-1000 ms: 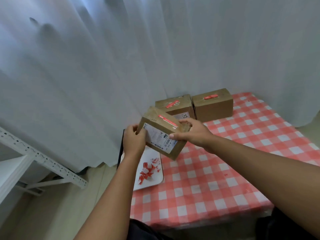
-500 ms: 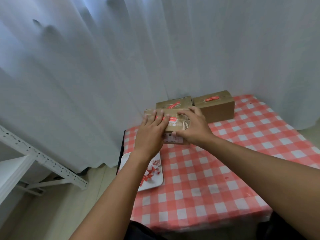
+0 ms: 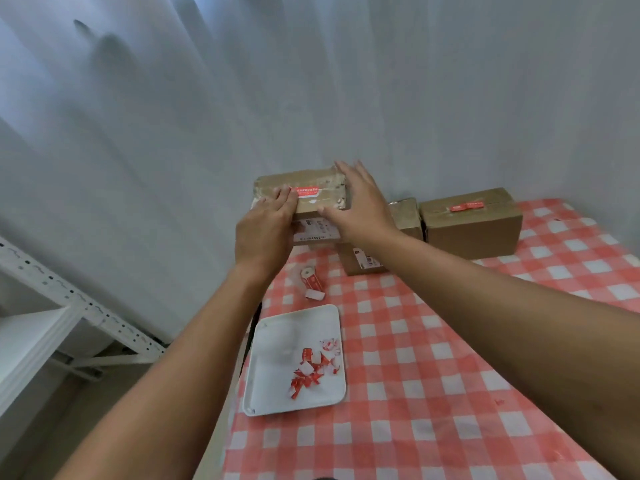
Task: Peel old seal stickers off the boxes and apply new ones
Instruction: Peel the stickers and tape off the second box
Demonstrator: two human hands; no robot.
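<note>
While both flat, unclenched hands, left hand (image 3: 266, 225) and right hand (image 3: 356, 206), steady the box (image 3: 304, 188) beyond the tray (image 3: 277, 341), pressing along its red sticker (image 3: 306, 191) should seat it.

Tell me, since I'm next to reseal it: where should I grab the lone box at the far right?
Likely by its two short ends, coming from above with both hands. The far-right box sits flat, its red sticker lies on top, and a neighbouring box crowds its left end.
</note>
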